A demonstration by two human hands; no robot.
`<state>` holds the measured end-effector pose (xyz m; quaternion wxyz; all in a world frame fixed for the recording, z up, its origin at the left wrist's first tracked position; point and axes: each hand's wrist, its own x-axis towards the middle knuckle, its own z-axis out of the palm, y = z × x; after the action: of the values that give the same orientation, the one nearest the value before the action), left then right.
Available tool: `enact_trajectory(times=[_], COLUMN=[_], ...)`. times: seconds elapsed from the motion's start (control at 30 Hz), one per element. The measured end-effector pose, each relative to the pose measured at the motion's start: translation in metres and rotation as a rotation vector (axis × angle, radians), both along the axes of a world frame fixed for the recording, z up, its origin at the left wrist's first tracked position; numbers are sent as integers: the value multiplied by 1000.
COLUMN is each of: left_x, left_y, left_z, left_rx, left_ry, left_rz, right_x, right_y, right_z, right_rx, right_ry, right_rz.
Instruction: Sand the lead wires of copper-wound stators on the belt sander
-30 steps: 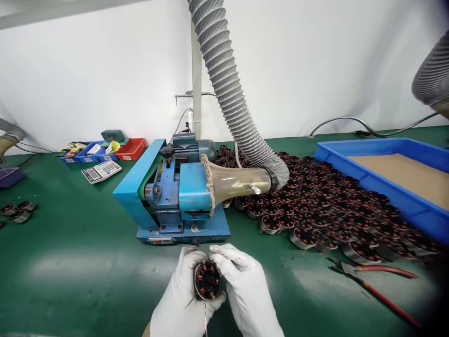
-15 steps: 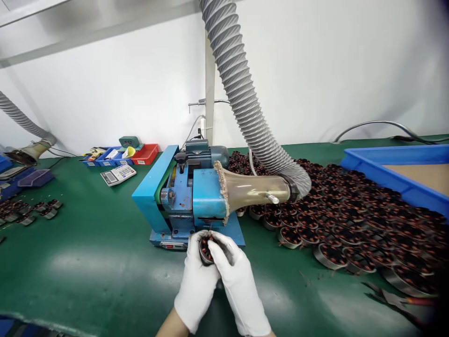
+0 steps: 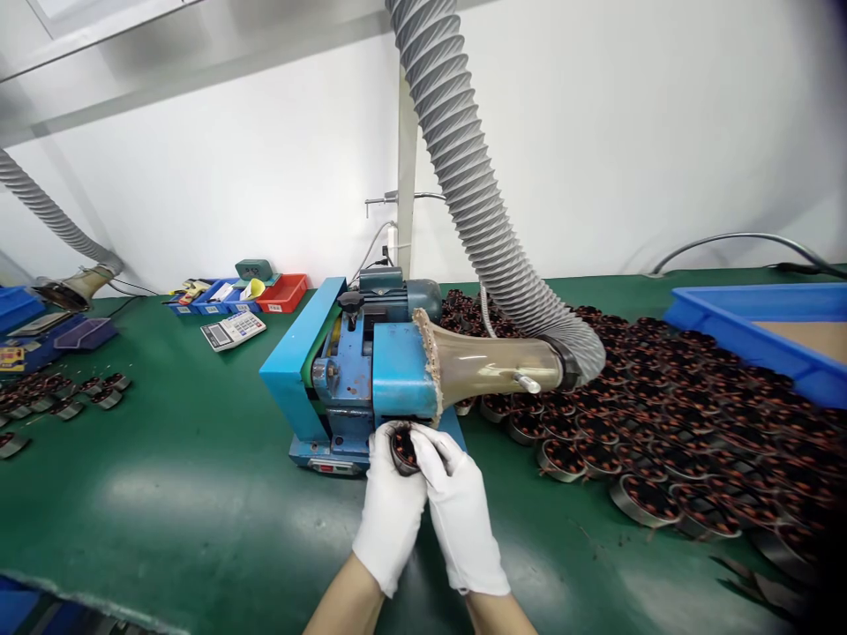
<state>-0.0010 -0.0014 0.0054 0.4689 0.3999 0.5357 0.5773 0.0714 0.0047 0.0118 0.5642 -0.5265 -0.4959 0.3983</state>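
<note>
Both my hands wear white gloves and hold one small round metal-rimmed part (image 3: 403,451), black and copper-coloured inside. My left hand (image 3: 390,507) wraps its fingers round the left side of it. From the right, my right hand (image 3: 456,498) grips the rim with thumb and fingers, which hide that edge. The part is tilted and held right at the front of the blue motor-driven machine (image 3: 401,370), just below its hood. Whether it touches the machine I cannot tell.
Many similar round parts (image 3: 635,423) cover the table's right side, beside a blue tray (image 3: 721,339). Pliers (image 3: 760,582) lie at lower right. A grey hose (image 3: 463,159) joins the machine's funnel (image 3: 496,363). A calculator (image 3: 233,331), small bins (image 3: 283,293) and more parts (image 3: 66,407) are leftward.
My hands have brought the round part up and closer to the machine's hood. My right thumb has moved off its face to the rim. The view has shifted slightly left.
</note>
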Motion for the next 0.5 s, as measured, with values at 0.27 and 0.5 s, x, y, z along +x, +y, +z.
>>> enact_trajectory(times=[0.27, 0.5], left_x=[-46, -58], left_y=[-50, -53], left_z=[-6, 3], left_rx=[-106, -174], left_ry=[-708, -1377], left_rz=[-342, -531], right_x=[11, 20], right_y=[-55, -57], right_z=[-13, -26], right_rx=[202, 168], right_ry=[-102, -169], right_rz=[69, 116])
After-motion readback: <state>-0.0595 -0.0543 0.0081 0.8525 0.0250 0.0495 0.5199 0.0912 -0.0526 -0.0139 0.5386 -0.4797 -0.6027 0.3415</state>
